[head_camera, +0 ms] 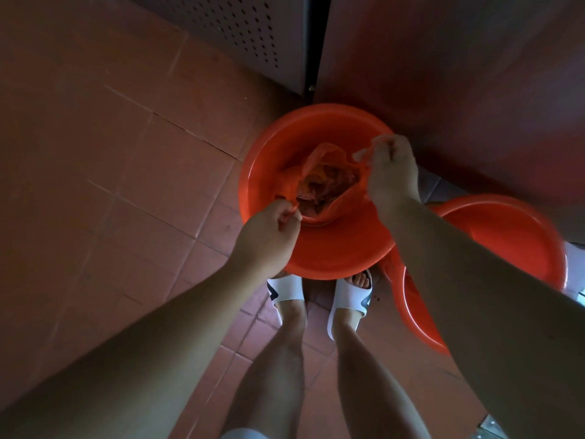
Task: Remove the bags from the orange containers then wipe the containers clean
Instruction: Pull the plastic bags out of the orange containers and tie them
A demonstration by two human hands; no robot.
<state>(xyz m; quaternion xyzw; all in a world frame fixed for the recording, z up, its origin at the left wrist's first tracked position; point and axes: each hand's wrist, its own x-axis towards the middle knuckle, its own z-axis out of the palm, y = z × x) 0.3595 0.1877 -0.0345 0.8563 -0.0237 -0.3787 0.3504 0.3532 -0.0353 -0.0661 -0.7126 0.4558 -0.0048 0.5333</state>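
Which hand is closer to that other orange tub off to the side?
Right. The right hand grips the bag on the side facing the second orange tub. The left hand grips the bag's opposite edge, farther from that tub.

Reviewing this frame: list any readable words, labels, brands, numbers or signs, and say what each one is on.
None: no text can be read in this frame.
Orange basin with the bag: no label or lettering shows.
Second orange basin: plain, no print shows.
White sandals: a dark mark on each strap, too blurred to read as a brand.
Perforated metal panel: holes only, no sign.
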